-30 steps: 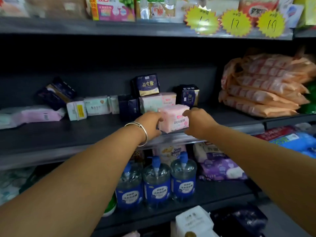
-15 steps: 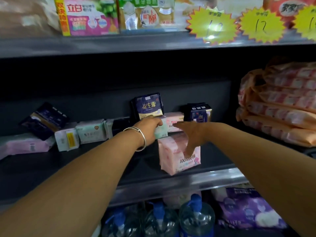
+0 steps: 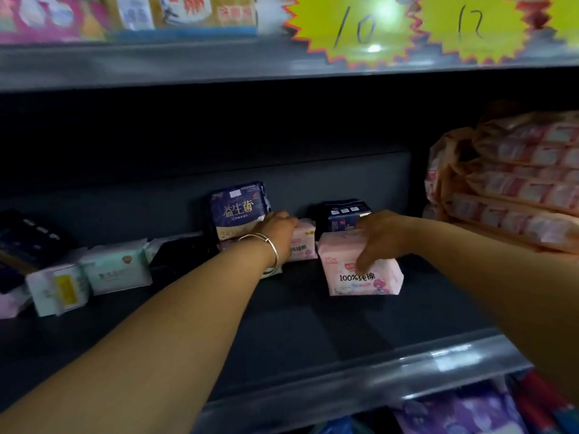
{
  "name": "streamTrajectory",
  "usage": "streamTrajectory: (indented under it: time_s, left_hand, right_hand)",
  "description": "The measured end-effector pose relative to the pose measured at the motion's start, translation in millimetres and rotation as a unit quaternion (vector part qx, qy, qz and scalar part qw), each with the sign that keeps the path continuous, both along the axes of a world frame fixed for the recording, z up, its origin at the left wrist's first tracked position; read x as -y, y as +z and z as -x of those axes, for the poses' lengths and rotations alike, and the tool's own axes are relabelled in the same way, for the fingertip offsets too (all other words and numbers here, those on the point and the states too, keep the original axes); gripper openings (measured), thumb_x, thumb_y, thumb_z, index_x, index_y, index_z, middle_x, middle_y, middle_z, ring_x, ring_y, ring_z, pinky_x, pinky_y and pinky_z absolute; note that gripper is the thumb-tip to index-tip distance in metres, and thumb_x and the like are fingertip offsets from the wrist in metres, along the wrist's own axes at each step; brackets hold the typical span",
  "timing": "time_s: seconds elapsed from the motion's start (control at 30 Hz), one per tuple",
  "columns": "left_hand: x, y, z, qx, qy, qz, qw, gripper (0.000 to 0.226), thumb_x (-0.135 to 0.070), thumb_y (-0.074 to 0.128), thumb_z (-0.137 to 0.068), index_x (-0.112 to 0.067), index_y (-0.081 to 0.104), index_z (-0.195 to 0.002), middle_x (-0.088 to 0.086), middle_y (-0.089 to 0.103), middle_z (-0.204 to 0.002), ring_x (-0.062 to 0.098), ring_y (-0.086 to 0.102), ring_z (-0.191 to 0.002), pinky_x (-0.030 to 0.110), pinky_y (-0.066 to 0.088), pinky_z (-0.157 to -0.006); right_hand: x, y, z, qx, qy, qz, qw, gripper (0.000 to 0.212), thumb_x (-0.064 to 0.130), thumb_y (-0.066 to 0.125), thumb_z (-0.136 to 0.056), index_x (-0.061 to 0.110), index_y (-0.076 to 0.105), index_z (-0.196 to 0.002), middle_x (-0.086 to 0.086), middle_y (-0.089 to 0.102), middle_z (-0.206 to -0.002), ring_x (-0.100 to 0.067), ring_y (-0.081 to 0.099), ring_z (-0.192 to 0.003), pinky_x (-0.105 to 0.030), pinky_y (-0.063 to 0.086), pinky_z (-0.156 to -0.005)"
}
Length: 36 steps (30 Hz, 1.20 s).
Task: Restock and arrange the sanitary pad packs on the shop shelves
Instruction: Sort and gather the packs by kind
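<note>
Moved rearward from shelf front edge: pink pack, right hand fingers gripping its top, aligning it beside rear packs; left hand fingers hidden, cannot tell.

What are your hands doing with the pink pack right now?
Right hand grips pink soft plastic pad pack, standing on dark shelf. Left hand reaches a second pink pack behind. Nothing blocking.

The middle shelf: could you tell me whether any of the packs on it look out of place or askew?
Yes. At the far left a dark pack leans tilted on the pale packs below it, not standing square. The white pack with a yellow label sits turned at an angle to its mint neighbour.
</note>
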<state>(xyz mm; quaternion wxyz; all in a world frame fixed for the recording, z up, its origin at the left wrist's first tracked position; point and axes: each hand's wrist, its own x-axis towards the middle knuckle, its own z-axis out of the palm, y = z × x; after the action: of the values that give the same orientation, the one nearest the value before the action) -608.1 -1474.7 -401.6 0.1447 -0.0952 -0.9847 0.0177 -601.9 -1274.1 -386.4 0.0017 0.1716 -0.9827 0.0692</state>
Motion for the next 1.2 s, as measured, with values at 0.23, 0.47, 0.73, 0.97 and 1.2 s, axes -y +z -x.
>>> streamTrajectory:
  time_s: [0.23, 0.47, 0.73, 0.97, 1.2]
  left_hand:
    - [-26.2, -21.4, 51.1, 0.004, 0.018, 0.058, 0.998, 0.069, -0.020, 0.066, -0.083, -0.017, 0.032, -0.143, 0.006, 0.036, -0.142, 0.027, 0.035, -0.131, 0.037, 0.032, -0.107]
    - [-34.5, -41.1, 85.1, 0.011, 0.059, 0.068, 0.996, 0.085, -0.023, 0.070, -0.080, -0.010, 0.019, -0.146, 0.009, 0.030, -0.147, 0.028, 0.031, -0.135, 0.037, 0.026, -0.110]
    - [-39.1, -44.1, 102.9, 0.019, 0.100, 0.076, 0.992, 0.083, -0.030, 0.069, -0.079, -0.012, 0.021, -0.144, 0.010, 0.032, -0.144, 0.030, 0.027, -0.134, 0.044, 0.027, -0.104]
    - [-40.9, -44.0, 102.3, 0.016, 0.080, 0.054, 0.995, 0.073, -0.028, 0.076, -0.072, -0.012, 0.034, -0.130, 0.012, 0.042, -0.136, 0.031, 0.037, -0.127, 0.040, 0.032, -0.099]
    - [-42.0, -41.5, 96.2, -0.011, 0.119, 0.077, 0.990, 0.080, -0.044, 0.075, -0.069, -0.018, 0.037, -0.134, 0.008, 0.030, -0.134, 0.030, 0.027, -0.127, 0.045, 0.028, -0.100]
  right_hand:
    - [-16.6, -16.0, 31.6, -0.011, -0.034, 0.061, 0.997, 0.067, 0.041, 0.081, -0.066, 0.012, 0.054, -0.120, -0.004, 0.057, -0.117, -0.021, 0.057, -0.104, -0.033, 0.052, -0.090]
    - [-24.8, -31.6, 53.8, -0.028, -0.050, 0.079, 0.995, 0.065, 0.044, 0.080, -0.063, 0.015, 0.057, -0.117, -0.003, 0.059, -0.113, -0.021, 0.058, -0.102, -0.033, 0.052, -0.089]
    - [-13.9, -46.0, 64.5, -0.063, -0.035, 0.086, 0.994, 0.062, 0.049, 0.072, -0.069, 0.016, 0.056, -0.119, -0.005, 0.058, -0.116, -0.025, 0.054, -0.109, -0.035, 0.050, -0.091]
    - [-14.4, -49.6, 63.9, -0.065, -0.050, 0.102, 0.991, 0.056, 0.048, 0.071, -0.070, 0.016, 0.058, -0.114, -0.005, 0.059, -0.111, -0.024, 0.055, -0.104, -0.033, 0.052, -0.085]
    - [-11.2, -56.7, 62.5, -0.068, -0.063, 0.100, 0.991, 0.061, 0.049, 0.069, -0.074, 0.017, 0.053, -0.124, -0.007, 0.052, -0.120, -0.026, 0.048, -0.114, -0.035, 0.048, -0.094]
